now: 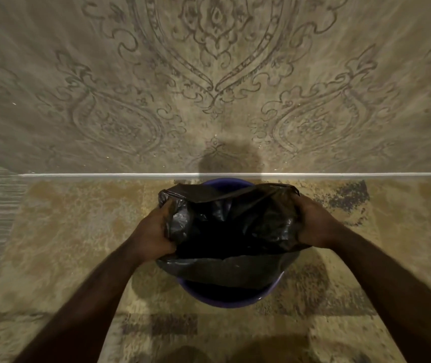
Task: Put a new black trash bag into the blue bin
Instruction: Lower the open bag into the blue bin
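The blue bin (235, 301) stands on the carpet just below me, close to the wall. A black trash bag (230, 226) is spread open over its mouth and hides most of the rim; only the near and far arcs of the blue rim show. My left hand (154, 231) grips the bag's left edge. My right hand (316, 224) grips the bag's right edge. The bag's inside is dark and I cannot see how deep it hangs in the bin.
A wall with ornate beige patterned paper (214, 74) rises right behind the bin, ending in a white skirting line (104, 175). The floor is a mottled tan carpet (78, 231) with dark patches.
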`<action>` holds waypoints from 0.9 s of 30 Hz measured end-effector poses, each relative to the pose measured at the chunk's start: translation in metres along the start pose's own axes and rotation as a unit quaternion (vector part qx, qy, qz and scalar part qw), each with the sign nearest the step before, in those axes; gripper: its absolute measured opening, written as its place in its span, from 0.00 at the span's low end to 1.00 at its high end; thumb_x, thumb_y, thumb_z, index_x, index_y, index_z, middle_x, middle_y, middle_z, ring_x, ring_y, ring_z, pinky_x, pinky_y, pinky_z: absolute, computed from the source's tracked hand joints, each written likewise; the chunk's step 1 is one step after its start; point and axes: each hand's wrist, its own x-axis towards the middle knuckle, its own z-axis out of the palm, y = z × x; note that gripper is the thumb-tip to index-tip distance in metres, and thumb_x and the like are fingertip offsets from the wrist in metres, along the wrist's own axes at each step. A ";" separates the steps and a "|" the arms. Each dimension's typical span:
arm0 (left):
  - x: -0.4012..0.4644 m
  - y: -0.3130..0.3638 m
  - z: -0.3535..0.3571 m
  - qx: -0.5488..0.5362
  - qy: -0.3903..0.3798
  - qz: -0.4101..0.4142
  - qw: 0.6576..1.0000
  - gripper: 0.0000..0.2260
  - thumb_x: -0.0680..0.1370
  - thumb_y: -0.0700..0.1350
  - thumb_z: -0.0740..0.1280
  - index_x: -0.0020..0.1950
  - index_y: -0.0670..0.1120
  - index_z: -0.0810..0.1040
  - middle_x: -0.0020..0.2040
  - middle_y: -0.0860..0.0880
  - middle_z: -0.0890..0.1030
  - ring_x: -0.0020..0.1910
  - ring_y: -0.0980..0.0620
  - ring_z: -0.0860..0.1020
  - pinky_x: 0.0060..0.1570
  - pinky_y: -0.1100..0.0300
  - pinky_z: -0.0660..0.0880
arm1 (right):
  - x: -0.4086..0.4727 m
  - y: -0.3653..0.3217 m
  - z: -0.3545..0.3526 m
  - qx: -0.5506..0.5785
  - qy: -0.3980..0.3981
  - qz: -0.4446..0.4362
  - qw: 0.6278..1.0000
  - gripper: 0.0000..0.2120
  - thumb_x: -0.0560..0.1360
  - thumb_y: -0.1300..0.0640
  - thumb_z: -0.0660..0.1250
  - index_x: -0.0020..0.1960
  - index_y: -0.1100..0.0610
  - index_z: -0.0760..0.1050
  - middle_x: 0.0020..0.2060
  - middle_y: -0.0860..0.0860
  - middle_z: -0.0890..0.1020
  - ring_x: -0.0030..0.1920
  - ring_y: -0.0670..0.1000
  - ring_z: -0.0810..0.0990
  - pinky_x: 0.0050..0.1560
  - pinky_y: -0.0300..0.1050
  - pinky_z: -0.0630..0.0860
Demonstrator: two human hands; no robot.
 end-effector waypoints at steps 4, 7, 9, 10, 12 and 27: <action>0.017 -0.001 0.006 -0.183 0.109 -0.135 0.968 0.27 0.65 0.46 0.79 0.63 0.47 0.79 0.58 0.50 0.79 0.55 0.50 0.79 0.53 0.61 0.73 | 0.023 0.009 0.008 0.061 0.029 0.074 0.995 0.22 0.67 0.53 0.79 0.59 0.54 0.80 0.48 0.49 0.82 0.49 0.52 0.82 0.45 0.39 0.74; 0.030 -0.007 0.011 -0.234 0.193 -0.146 0.942 0.08 0.73 0.43 0.73 0.51 0.46 0.83 0.48 0.48 0.85 0.46 0.52 0.83 0.44 0.66 0.75 | 0.045 0.015 0.019 0.136 0.116 0.109 0.978 0.12 0.73 0.53 0.74 0.55 0.54 0.83 0.43 0.51 0.85 0.43 0.48 0.82 0.40 0.38 0.73; 0.036 -0.011 0.013 -0.197 0.223 -0.124 0.947 0.05 0.75 0.39 0.70 0.48 0.47 0.83 0.47 0.49 0.85 0.43 0.56 0.81 0.44 0.66 0.75 | 0.056 0.017 0.024 0.101 0.172 0.097 0.975 0.11 0.74 0.55 0.72 0.54 0.57 0.84 0.46 0.58 0.86 0.45 0.52 0.82 0.47 0.43 0.74; 0.040 -0.014 0.014 -0.191 0.225 -0.113 0.949 0.07 0.75 0.37 0.69 0.48 0.48 0.83 0.48 0.49 0.85 0.44 0.56 0.81 0.46 0.63 0.76 | 0.062 0.018 0.027 0.092 0.187 0.084 0.974 0.10 0.74 0.57 0.71 0.55 0.58 0.84 0.48 0.59 0.86 0.47 0.55 0.83 0.50 0.46 0.76; 0.047 -0.023 0.014 -0.204 0.205 -0.101 0.952 0.13 0.75 0.33 0.67 0.53 0.49 0.82 0.51 0.51 0.84 0.48 0.56 0.81 0.52 0.60 0.78 | 0.071 0.022 0.028 0.097 0.194 0.058 0.975 0.12 0.74 0.58 0.71 0.57 0.58 0.83 0.52 0.59 0.85 0.52 0.59 0.83 0.58 0.54 0.77; 0.076 -0.082 0.030 -0.473 0.123 -0.276 0.827 0.14 0.79 0.34 0.61 0.65 0.43 0.73 0.51 0.39 0.82 0.40 0.48 0.82 0.34 0.59 0.81 | 0.116 0.064 0.037 0.306 -0.038 0.216 0.927 0.12 0.81 0.60 0.60 0.53 0.61 0.82 0.50 0.64 0.84 0.49 0.60 0.84 0.52 0.53 0.80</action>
